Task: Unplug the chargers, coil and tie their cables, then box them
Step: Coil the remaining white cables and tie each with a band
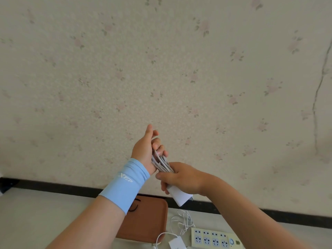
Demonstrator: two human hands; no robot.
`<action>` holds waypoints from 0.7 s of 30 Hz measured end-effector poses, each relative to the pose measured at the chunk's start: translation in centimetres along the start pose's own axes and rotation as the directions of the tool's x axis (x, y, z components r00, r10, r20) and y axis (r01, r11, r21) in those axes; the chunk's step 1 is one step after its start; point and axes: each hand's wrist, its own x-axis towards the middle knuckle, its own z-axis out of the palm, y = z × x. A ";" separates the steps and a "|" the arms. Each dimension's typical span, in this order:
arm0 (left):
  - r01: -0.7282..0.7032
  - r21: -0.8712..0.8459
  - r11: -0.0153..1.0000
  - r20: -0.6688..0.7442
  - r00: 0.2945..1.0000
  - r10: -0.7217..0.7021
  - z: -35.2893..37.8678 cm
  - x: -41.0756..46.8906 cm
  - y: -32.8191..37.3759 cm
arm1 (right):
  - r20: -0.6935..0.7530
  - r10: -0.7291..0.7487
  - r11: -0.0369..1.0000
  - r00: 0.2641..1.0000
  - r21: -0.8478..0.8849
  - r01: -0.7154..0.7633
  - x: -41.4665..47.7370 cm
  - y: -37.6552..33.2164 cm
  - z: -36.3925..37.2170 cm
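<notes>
- Head view, hands raised in front of the wallpapered wall (179,69), well above the table (36,216).
- left hand (146,150): fingers curled through the loops of a white cable coil (161,163), thumb straight up. Blue sleeve (125,184) on that forearm.
- right hand (181,177): closed round the near end of the coil and round the white charger (179,197), whose body sticks out below the fist.
- Coil not yet tied. A thin dark loop (134,205) lies on the brown tray (143,225), far-left part; possibly the tie, too small to tell.
- On the table: second charger (177,244) at the near edge of view, its loose cable (183,221) in a slack heap between tray and power strip (212,239). Strip sockets look empty, so unplugging seems done.
- Risk: loops sit only on curled fingers. If the left hand slides out before a tie goes on, the coil would likely spring apart.
- Risk: the charger's weight hanging at one end could drag loops out of the right hand's grip.
- Risk: lowering the bundle straight down could snag the loose cable heap.
- Room: open air left and above the hands; wall close on the far side; tray's middle bare, just left of the heap.
</notes>
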 end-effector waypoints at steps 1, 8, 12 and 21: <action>-0.001 -0.023 1.000 0.030 1.000 0.002 0.0 -0.1 0.1 | -0.004 -0.005 1.000 1.000 0.002 0.005 0.0 0.1 0.0; 0.015 0.565 0.825 0.230 0.957 -0.175 -2.6 -0.5 -0.6 | -0.091 0.010 0.976 0.996 0.220 0.010 0.3 0.2 -0.5; -0.041 0.667 0.744 0.199 0.972 -0.126 -2.6 -0.8 -2.3 | -0.082 -0.021 0.987 0.996 0.157 0.034 0.8 0.3 0.1; 0.040 0.550 0.834 0.194 0.966 -0.174 -6.4 0.1 0.4 | 0.141 0.105 0.855 0.984 0.493 -0.162 1.7 0.9 -1.5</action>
